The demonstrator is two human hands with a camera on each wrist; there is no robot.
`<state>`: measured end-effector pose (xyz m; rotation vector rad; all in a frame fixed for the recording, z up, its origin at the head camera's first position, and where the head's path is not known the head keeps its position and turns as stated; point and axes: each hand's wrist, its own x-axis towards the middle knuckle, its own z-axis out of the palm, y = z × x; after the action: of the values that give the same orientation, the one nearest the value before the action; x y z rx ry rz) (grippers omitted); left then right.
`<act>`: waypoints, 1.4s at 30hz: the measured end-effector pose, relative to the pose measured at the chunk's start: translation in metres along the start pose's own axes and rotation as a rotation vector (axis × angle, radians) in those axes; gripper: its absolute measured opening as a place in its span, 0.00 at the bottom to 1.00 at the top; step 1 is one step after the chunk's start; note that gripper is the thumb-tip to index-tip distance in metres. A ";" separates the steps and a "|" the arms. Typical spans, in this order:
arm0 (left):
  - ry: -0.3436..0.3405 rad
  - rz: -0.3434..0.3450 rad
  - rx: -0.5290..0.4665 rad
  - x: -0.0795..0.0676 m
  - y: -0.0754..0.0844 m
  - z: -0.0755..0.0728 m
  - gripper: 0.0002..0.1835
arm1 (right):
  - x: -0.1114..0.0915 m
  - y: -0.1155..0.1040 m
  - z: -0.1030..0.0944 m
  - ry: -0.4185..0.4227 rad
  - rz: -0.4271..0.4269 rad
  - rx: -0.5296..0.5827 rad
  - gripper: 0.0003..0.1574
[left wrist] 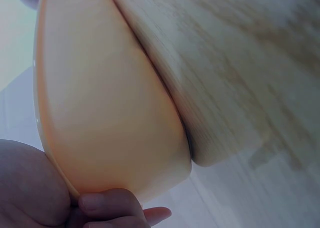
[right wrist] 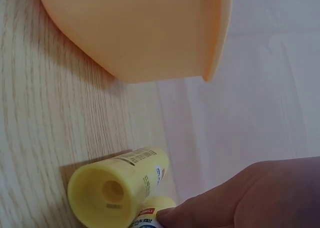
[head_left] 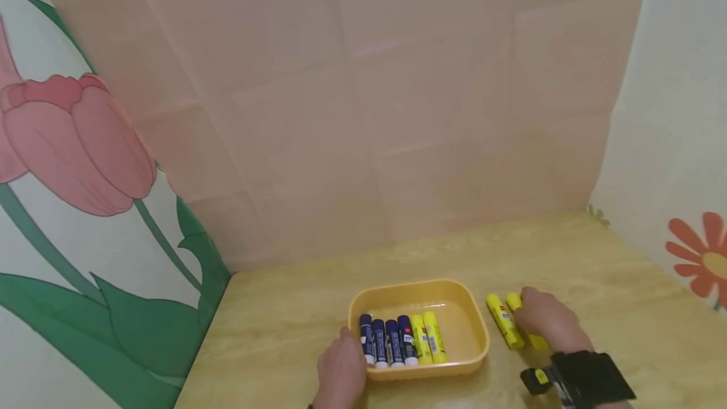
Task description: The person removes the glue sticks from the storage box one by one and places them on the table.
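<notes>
A yellow-orange plastic basket [head_left: 461,327] stands on the table. My left hand [head_left: 341,370] grips its left rim; the left wrist view shows the fingers [left wrist: 112,204] curled around the wall. Inside lie several dark blue glue sticks with white ends [head_left: 393,343] and two yellow glue sticks [head_left: 434,337], side by side. To the right of the basket a yellow glue stick [head_left: 504,322] lies on the table. Just beyond it, my right hand [head_left: 548,317] holds another yellow glue stick [head_left: 536,339] near its far end. In the right wrist view a finger [right wrist: 200,210] rests on its label.
The wooden table [head_left: 272,327] meets a pinkish paper-covered wall [head_left: 363,112] at the back. A panel with a painted tulip [head_left: 79,144] is on the left, and one with a red flower [head_left: 704,257] on the right. A black wrist device [head_left: 593,379] sits on the right wrist.
</notes>
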<state>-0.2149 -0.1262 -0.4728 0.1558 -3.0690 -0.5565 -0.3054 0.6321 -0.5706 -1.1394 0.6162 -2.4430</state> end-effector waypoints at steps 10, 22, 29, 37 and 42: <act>0.025 0.012 0.000 -0.001 -0.002 -0.003 0.10 | 0.011 0.004 0.005 -0.092 0.029 0.006 0.54; 0.004 -0.023 0.018 -0.003 -0.006 -0.002 0.10 | 0.008 0.014 0.014 0.041 -0.004 0.052 0.35; -0.034 -0.031 0.011 -0.003 -0.007 -0.004 0.10 | 0.008 0.018 0.004 0.025 -0.053 -0.297 0.57; -0.009 -0.003 0.000 -0.002 -0.010 -0.005 0.10 | 0.018 0.022 0.014 0.131 -0.053 -0.594 0.59; -0.016 -0.012 -0.005 -0.003 -0.010 -0.005 0.12 | 0.014 0.023 0.012 0.164 -0.071 -0.564 0.54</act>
<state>-0.2112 -0.1374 -0.4718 0.1707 -3.0839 -0.5691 -0.3015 0.6033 -0.5669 -1.1705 1.4023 -2.5111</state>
